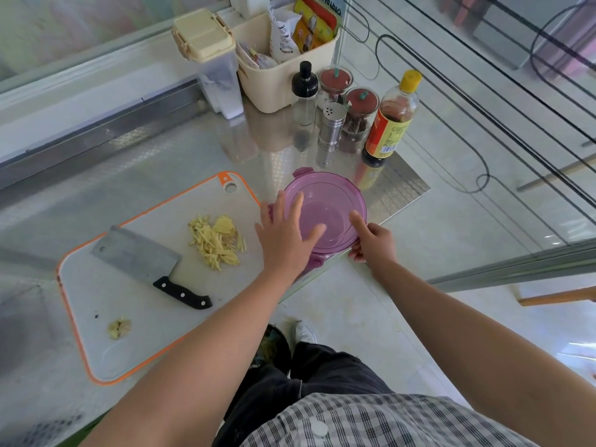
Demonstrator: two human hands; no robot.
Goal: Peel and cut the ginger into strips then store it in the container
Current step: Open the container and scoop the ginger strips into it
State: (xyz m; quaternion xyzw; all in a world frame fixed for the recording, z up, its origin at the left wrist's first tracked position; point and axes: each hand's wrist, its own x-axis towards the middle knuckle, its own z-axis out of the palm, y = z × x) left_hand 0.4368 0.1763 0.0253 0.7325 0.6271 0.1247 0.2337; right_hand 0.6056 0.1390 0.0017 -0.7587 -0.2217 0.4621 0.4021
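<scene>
**Item 1. Container** [356, 201]: round, purple, see-through. It stands on the counter [145, 162] near its right corner, just beside the right edge of the board [129, 317]. The lid [332, 208] is on and nothing shows inside.

**Item 2. Left hand** [285, 233]: lies flat on the left half of the lid, fingers straight and spread apart, pressing down. It grips nothing.

**Item 3. Right hand** [374, 241]: at the near right rim of the lid. The forefinger lies along the edge and the other fingers curl under it, clamped on the rim. Whether a clip sits under them cannot be told.

**Item 4. Ginger** [217, 241]: already peeled and cut, a loose heap of pale yellow strips in the middle of the board. None is in the container.

**Item 5. Cleaver** [138, 256]: laid flat on the board left of the ginger, black handle toward the person.

**Item 6. Scraps** [119, 329]: a small clump at the near left of the board, probably trimmings.

**Item 7. Bottle** [392, 121] and shaker [332, 124]: behind the container, apart from it.

**Governing relation:** the ginger lies to the left of the container, with only the board's edge between them. It is just left of the left hand and well apart from the right. Most strips slant away from the person.

**Step in hand, as judged:** opening the lid, the left hand steadying and the right prising. The left hand is better placed to carry the strips rightward once the lid is off.
</scene>
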